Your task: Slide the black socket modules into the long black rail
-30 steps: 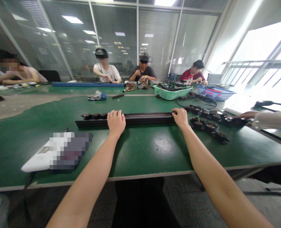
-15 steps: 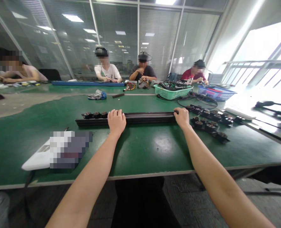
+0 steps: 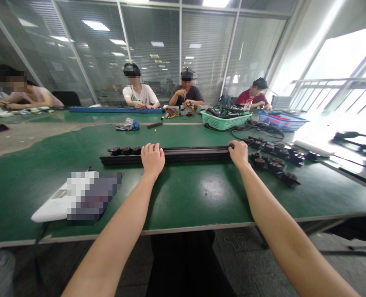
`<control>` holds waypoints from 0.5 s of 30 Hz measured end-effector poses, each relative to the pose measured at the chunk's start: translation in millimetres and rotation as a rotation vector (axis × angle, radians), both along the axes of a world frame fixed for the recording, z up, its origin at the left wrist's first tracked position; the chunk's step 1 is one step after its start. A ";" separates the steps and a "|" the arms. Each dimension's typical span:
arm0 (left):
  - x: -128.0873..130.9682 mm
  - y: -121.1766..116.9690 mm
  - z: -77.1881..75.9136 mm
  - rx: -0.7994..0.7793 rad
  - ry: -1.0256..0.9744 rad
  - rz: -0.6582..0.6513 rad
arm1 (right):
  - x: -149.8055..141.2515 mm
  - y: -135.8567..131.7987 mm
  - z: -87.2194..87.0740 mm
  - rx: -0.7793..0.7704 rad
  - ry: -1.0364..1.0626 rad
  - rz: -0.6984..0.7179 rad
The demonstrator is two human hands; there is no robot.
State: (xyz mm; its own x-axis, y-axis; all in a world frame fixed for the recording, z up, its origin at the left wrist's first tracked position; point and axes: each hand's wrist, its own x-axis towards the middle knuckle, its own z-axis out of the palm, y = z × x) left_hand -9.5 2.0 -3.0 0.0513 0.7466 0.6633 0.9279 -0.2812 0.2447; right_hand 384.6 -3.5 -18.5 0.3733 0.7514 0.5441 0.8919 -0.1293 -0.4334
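Note:
A long black extruded rail (image 3: 195, 155) lies across the green table in front of me. My left hand (image 3: 152, 160) curls over the rail near its middle, and my right hand (image 3: 239, 153) grips its right end. Several small black parts with copper-coloured tops (image 3: 124, 150) stand in a row on the rail's left part. More of these parts (image 3: 272, 163) sit on the table just right of the rail, close to my right hand.
On the green table (image 3: 201, 198) lie a pixelated white-and-dark item (image 3: 90, 198) and a crumpled glove (image 3: 127, 124). A green basket (image 3: 224, 121) with cables and a blue basket (image 3: 282, 121) stand farther off. Co-workers (image 3: 186, 88) sit across the table.
Another person's arm and white sleeve, reaching over the parts at the right a second ago, have gone. My hands stay on the rail, and the view has shifted slightly.

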 end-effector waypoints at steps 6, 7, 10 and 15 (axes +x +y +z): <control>0.0 -0.8 1.1 -0.005 -0.020 -0.004 | 1.4 -2.4 2.1 0.010 0.030 -0.024; 0.1 -1.0 1.2 -0.008 -0.025 -0.005 | 1.3 -3.3 2.6 0.018 0.034 -0.022; 0.5 -1.1 1.2 -0.001 -0.031 -0.011 | 0.1 -6.6 4.4 0.061 0.059 -0.017; 0.6 -0.9 1.0 0.010 -0.037 -0.015 | -1.1 -13.3 8.1 0.056 0.087 -0.044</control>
